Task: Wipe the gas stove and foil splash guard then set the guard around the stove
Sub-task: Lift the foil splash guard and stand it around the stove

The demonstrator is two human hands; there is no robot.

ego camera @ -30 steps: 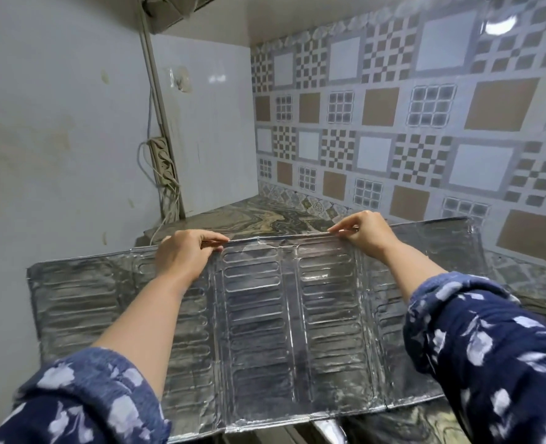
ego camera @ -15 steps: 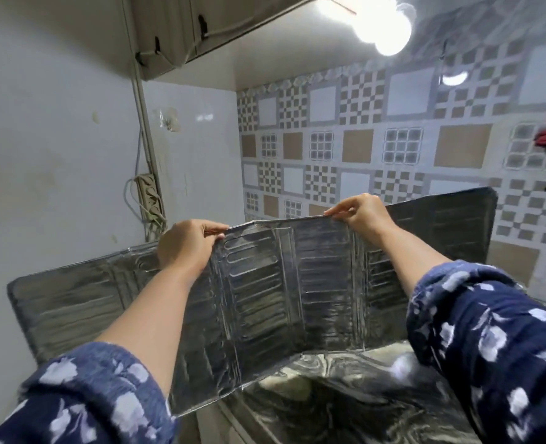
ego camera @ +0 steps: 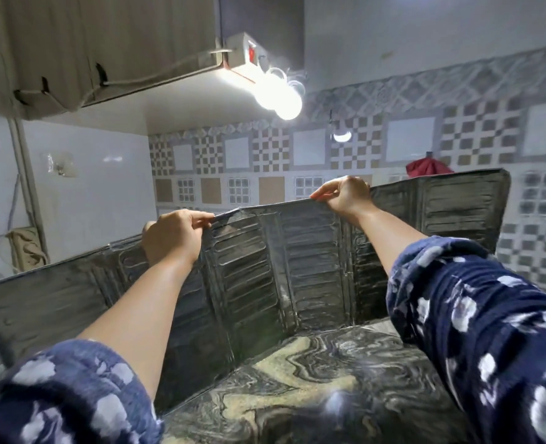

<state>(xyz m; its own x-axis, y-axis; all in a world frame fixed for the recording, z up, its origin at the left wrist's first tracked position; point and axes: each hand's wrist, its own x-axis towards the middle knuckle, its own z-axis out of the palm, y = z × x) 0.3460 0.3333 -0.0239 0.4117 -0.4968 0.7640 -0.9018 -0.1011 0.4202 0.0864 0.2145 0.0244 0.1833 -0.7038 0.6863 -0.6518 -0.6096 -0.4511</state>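
The foil splash guard (ego camera: 265,277) is a long ribbed silver sheet of several folded panels. It stands upright across the marbled countertop (ego camera: 313,379), its lower edge at the counter. My left hand (ego camera: 172,238) pinches its top edge left of the middle. My right hand (ego camera: 345,195) pinches the top edge right of the middle. The outer panels stretch past both hands to the left and right. No gas stove is in view.
A patterned tile wall (ego camera: 297,155) runs behind the guard, and a white wall (ego camera: 99,193) with a power strip (ego camera: 25,248) stands at the left. A wall cabinet (ego camera: 89,49) and a lit bulb (ego camera: 281,97) hang overhead. A red cloth (ego camera: 425,168) hangs at the right.
The guard has swung from lying tilted toward me to standing upright on the counter. Both hands have risen with its top edge, and the view has tipped upward.
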